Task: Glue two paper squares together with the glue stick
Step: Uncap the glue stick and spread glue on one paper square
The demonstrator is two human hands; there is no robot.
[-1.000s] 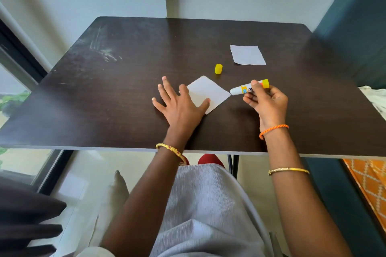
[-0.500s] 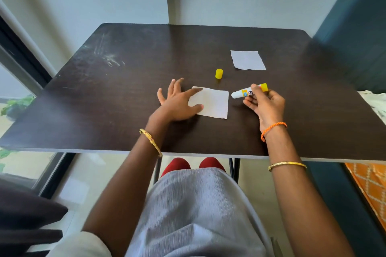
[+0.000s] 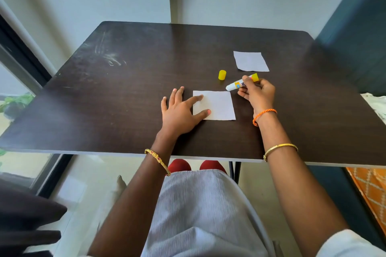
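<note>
A white paper square (image 3: 219, 106) lies flat on the dark table (image 3: 125, 94), squared to the front edge. My left hand (image 3: 180, 110) rests flat on the table with its index finger and thumb pressing the paper's left edge. My right hand (image 3: 258, 94) grips an uncapped white and yellow glue stick (image 3: 237, 85), whose white tip points left just above the paper's far right corner. The yellow cap (image 3: 222, 74) stands on the table behind the paper. A second white paper square (image 3: 250, 61) lies farther back on the right.
A dark teal chair back (image 3: 355, 27) rises at the table's right. An orange patterned cloth (image 3: 371, 190) lies low on the right. A window frame (image 3: 20, 58) runs along the left. My lap in a grey garment (image 3: 204, 210) is under the front edge.
My left hand has turned the near paper from a diamond angle to square with the table edge and keeps pressing it. My right hand with the glue stick stayed close to the paper's far right corner.
</note>
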